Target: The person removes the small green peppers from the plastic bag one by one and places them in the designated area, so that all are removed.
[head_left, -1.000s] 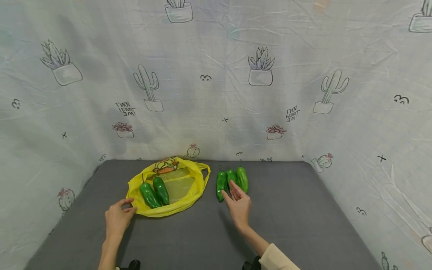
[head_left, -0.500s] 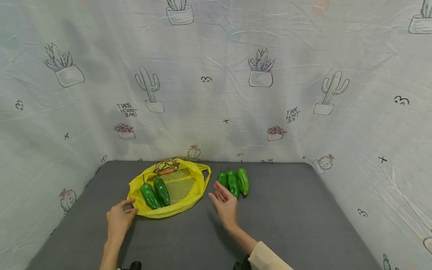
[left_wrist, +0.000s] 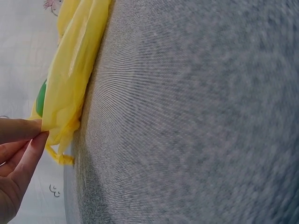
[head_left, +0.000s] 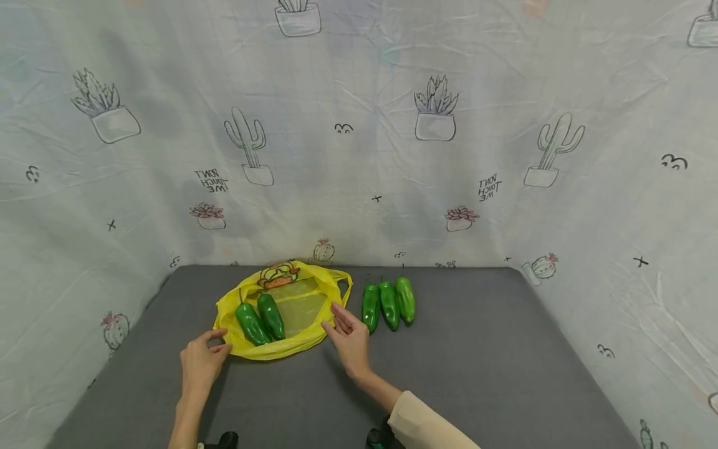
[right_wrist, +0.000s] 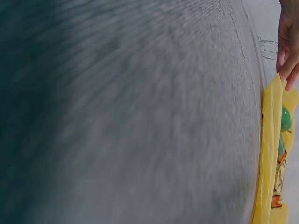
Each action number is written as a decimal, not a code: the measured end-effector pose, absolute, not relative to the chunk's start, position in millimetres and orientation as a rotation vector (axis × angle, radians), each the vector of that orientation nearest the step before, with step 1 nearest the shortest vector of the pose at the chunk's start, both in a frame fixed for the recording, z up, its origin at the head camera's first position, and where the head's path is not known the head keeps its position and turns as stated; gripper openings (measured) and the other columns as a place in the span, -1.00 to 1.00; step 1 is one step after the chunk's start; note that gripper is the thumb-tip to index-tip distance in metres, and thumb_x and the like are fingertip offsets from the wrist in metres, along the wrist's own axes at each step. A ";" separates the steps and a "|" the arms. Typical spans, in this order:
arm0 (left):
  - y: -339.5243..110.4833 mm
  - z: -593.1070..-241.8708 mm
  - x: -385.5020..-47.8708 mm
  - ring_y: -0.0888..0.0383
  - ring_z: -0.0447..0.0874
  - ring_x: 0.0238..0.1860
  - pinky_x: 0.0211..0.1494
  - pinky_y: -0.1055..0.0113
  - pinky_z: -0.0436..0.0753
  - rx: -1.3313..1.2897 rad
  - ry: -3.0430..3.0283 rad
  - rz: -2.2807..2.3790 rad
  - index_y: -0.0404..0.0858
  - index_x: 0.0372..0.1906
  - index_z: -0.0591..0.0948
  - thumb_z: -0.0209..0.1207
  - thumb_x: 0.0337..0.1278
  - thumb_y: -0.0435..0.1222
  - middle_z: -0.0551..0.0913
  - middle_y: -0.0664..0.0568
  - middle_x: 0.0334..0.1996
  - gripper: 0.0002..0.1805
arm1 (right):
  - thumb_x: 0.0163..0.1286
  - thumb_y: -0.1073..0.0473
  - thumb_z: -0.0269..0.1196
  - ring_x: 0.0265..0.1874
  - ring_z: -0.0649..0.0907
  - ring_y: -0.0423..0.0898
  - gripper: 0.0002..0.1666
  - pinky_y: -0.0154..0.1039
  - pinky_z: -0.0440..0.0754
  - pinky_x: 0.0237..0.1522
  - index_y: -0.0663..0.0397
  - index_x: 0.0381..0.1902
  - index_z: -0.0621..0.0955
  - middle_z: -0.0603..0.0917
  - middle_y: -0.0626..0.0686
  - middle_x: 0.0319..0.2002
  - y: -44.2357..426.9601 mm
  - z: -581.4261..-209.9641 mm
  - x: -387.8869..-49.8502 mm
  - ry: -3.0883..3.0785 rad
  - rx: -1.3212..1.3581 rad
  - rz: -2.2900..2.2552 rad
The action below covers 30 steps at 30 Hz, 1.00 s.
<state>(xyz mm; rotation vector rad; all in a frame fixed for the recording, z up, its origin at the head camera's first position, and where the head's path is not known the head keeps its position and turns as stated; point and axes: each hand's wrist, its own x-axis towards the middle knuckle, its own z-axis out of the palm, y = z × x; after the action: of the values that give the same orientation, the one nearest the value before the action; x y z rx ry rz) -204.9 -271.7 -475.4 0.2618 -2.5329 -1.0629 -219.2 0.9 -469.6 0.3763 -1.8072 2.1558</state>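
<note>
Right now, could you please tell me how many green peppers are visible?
5: two green peppers lie inside the yellow plastic bag, three on the gray cloth to its right; bag folds may hide others.

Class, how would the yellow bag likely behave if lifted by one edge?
The yellow bag is probably floppy: its thin walls crease and sag. Raised where the left hand pinches its rim, it would likely tilt. The two glossy peppers inside might then slide.
</note>
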 end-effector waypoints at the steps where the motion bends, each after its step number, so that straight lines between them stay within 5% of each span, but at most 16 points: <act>1: -271.6 -475.2 -205.2 -0.26 0.71 -0.33 -0.43 0.06 0.65 0.260 -2.533 -1.066 -0.56 -0.05 0.61 0.29 -0.02 -0.50 0.65 -0.46 -0.25 -0.64 | 0.19 0.48 0.30 0.18 0.50 0.21 -0.44 -0.01 0.43 0.14 0.54 0.16 0.46 0.54 0.35 0.14 -1.8 -470.1 -219.7 -1.806 0.383 2.154; 22: -271.0 -472.8 -205.1 -0.22 0.72 -0.31 -0.52 0.28 0.62 0.276 -2.529 -1.091 -0.53 -0.01 0.61 0.28 0.01 -0.50 0.67 -0.43 -0.27 -0.63 | 0.23 0.30 0.34 0.16 0.55 0.08 -0.46 -0.12 0.49 0.12 0.29 0.18 0.54 0.58 0.21 0.14 -58.0 -504.1 -239.3 -1.794 0.414 2.140; 30: -270.6 -475.0 -203.2 -0.23 0.71 -0.25 -0.42 0.17 0.66 0.261 -2.542 -1.113 -0.51 0.04 0.59 0.26 0.05 -0.49 0.64 -0.45 -0.16 -0.62 | 0.22 0.34 0.34 0.17 0.54 0.13 -0.45 -0.08 0.50 0.10 0.36 0.17 0.52 0.53 0.34 0.15 -77.7 -506.9 -235.5 -1.818 0.337 2.180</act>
<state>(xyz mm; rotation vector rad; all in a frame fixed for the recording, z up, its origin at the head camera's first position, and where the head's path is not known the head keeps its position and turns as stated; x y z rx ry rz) -203.2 -270.6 -475.0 0.2613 -2.5421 -1.1133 -235.5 -77.7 -506.9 0.3371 -1.8179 2.1796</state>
